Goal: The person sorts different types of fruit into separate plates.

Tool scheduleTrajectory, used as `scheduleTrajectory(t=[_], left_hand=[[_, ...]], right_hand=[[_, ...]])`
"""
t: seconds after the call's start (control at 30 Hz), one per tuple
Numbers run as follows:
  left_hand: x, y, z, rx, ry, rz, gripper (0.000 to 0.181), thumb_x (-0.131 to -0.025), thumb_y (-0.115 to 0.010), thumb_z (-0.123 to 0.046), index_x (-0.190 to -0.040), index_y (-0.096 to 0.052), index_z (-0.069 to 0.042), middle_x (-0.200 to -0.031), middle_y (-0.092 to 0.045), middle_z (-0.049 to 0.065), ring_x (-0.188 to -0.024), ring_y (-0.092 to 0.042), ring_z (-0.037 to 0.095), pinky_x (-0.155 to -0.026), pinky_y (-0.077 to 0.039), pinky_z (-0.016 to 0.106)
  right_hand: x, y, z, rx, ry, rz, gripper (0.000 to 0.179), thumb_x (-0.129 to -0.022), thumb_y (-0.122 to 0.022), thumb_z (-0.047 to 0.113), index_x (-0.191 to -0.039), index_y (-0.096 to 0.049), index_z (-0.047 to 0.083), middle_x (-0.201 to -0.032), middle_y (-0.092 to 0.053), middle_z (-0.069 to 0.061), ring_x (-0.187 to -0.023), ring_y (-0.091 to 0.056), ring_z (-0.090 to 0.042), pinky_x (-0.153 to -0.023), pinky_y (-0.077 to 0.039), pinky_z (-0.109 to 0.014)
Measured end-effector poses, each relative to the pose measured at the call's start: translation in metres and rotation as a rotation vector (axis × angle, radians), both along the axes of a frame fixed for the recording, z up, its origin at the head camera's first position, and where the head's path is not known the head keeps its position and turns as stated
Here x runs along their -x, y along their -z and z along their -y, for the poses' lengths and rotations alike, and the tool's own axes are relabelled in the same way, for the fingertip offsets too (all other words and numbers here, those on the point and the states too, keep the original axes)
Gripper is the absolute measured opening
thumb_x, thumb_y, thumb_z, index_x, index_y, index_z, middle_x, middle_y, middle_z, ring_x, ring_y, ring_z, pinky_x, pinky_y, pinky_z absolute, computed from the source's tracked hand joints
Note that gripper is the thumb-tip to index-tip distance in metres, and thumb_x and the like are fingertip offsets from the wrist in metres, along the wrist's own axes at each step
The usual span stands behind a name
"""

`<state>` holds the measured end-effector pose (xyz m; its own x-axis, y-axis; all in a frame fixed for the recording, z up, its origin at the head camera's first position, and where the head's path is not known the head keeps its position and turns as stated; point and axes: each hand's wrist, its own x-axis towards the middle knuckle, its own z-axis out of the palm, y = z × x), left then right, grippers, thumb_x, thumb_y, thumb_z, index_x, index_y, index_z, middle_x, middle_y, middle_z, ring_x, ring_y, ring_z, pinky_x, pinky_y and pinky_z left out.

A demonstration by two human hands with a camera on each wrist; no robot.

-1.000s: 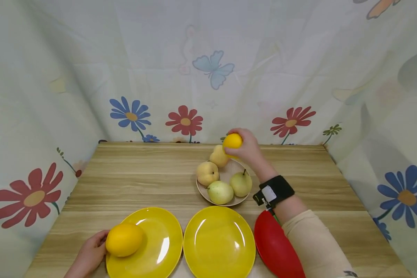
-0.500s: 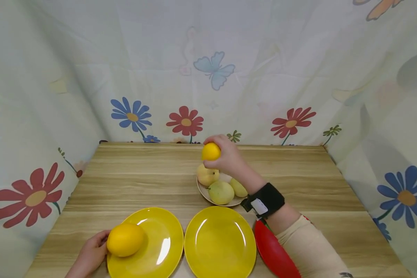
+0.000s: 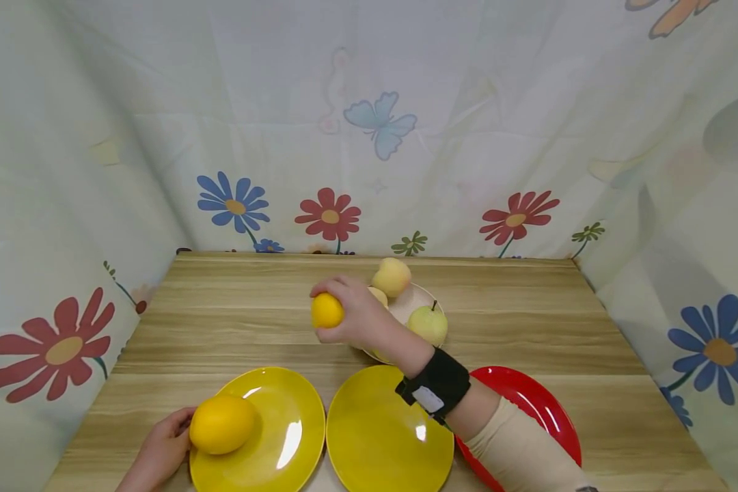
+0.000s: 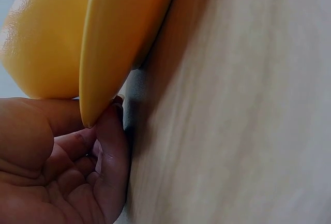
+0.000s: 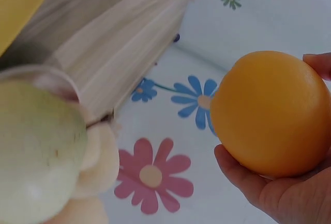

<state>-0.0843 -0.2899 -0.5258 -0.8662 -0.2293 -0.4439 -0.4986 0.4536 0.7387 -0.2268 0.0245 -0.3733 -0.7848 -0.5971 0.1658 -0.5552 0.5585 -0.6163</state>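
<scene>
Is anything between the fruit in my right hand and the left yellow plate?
Nothing visible, just tabletop between the held fruit and the left yellow plate. The larger yellow fruit sits on that plate's left side.

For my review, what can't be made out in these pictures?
Head: most of the pale fruit at the left of the bowl, behind the right hand.
Head: much of the red plate, behind the sleeve.
Left wrist: the rest of the yellow plate, cut off by the top edge.
</scene>
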Motion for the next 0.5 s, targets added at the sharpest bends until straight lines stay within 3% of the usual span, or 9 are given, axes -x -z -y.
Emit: scheduleTrajectory(t=[0.27,0.5], left_hand=[[-0.002,0.0,0.0,-0.028,-0.012,-0.028,0.036,-0.097,-0.042,-0.004,-0.13,-0.044,0.011,-0.112,-0.058,0.024,-0.086,-0.056,0.019,-0.067,-0.052,0.03],[-0.002,0.0,0.001,-0.02,0.004,-0.032,0.036,-0.098,-0.041,-0.004,-0.13,-0.043,0.011,-0.112,-0.057,0.024,-0.086,-0.056,0.019,-0.068,-0.051,0.03]], right_hand=[[-0.015,0.016,0.022,-0.068,-0.065,0.012,0.047,-0.073,-0.079,0.024,-0.116,-0.059,0.021,-0.115,-0.053,0.001,-0.096,-0.049,-0.014,-0.077,-0.045,-0.021],[-0.029,0.029,0.039,-0.204,-0.117,0.047,0.049,-0.074,-0.078,0.029,-0.119,-0.057,0.026,-0.118,-0.052,0.003,-0.096,-0.048,-0.013,-0.073,-0.045,-0.015]])
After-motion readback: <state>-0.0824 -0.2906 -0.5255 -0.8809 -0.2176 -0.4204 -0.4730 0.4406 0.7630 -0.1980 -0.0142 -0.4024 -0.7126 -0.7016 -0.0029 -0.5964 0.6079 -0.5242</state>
